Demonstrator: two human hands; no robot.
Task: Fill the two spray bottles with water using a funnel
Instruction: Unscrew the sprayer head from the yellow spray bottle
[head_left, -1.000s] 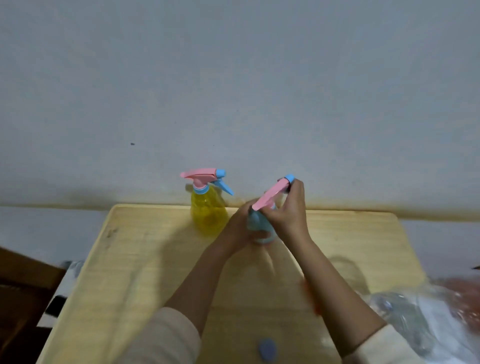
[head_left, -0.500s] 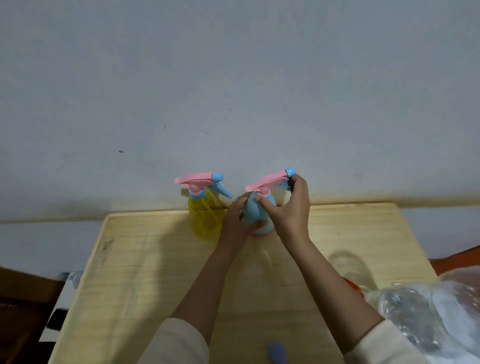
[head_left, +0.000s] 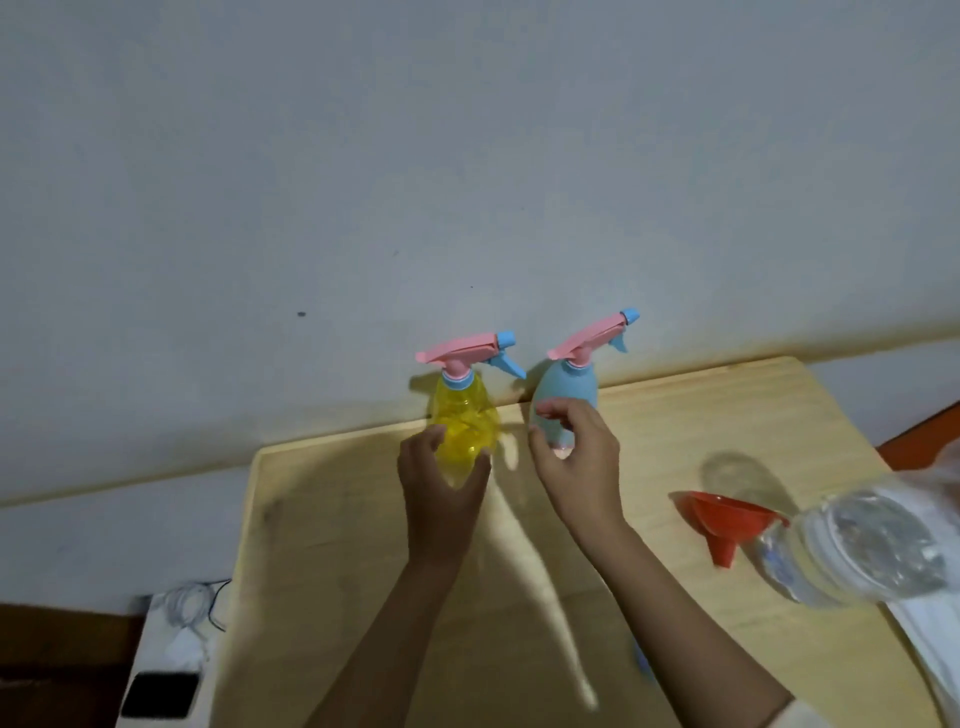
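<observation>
1. Spray bottles, two of them, stand side by side near the far edge of the desk (head_left: 322, 545), close to the wall (head_left: 467, 156).
2. The yellow spray bottle (head_left: 466, 422) is see-through, upright, with a pink trigger head and a blue nozzle pointing right.
3. The blue spray bottle (head_left: 566, 397) stands just to its right, leaning a little, with the same kind of pink head and blue nozzle; both heads are still on.
4. The left hand (head_left: 441, 486) cups the lower part of the yellow bottle, thumb on one side and fingers (head_left: 431, 439) on the other, so it holds the bottle.
5. The right hand (head_left: 579, 462) is at the lower front of the blue bottle with its fingers (head_left: 553, 408) loosely curled and spread; whether they touch the bottle or sit just off it I cannot tell.
6. An orange funnel (head_left: 727, 519) lies on its side towards the right edge of the desk, well apart from both bottles, its spout pointing to the near edge.
7. A clear plastic water bottle (head_left: 852, 551) lies at the right edge, just beside the funnel, blurred.
8. White cloth or plastic (head_left: 930, 644) shows at the right edge beneath it.
9. Off the left edge, lower down, sit a dark phone (head_left: 161, 693) and some white cable (head_left: 187, 603) on a white surface.
</observation>
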